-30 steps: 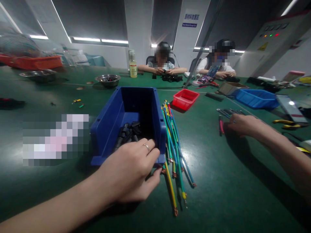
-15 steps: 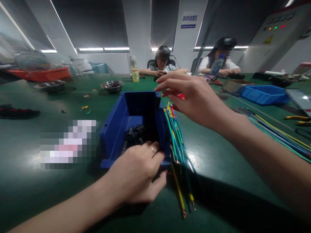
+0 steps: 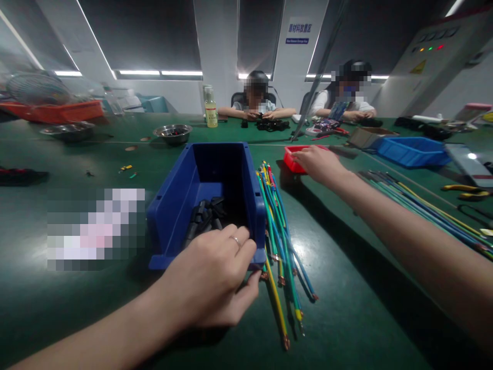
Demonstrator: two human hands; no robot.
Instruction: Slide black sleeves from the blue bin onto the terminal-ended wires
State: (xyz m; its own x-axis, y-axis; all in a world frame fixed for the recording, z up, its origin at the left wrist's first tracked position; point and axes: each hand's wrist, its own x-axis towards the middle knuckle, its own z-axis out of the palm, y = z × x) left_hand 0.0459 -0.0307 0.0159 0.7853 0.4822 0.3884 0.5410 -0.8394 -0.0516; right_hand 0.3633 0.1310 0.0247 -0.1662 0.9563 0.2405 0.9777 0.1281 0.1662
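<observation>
Two hands out: my left hand [image 3: 215, 280] grips the near bin [image 3: 208, 198] lip; right hand [image 3: 318, 162] rests loosely open on the far red tray [image 3: 289, 158].

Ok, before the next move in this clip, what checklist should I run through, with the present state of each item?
1. Left hand grips the near rim of the blue bin: ok.
2. Black parts lie inside the bin, within reach: ok.
3. Right hand is at the small red tray: ok.
4. Right hand holds something: cannot tell, its fingers are turned away.
5. Bundle of coloured wires lies on the green table beside the bin, not under either hand: ok.
6. Second bundle of wires lies apart, to the right of the right forearm: ok.
</observation>
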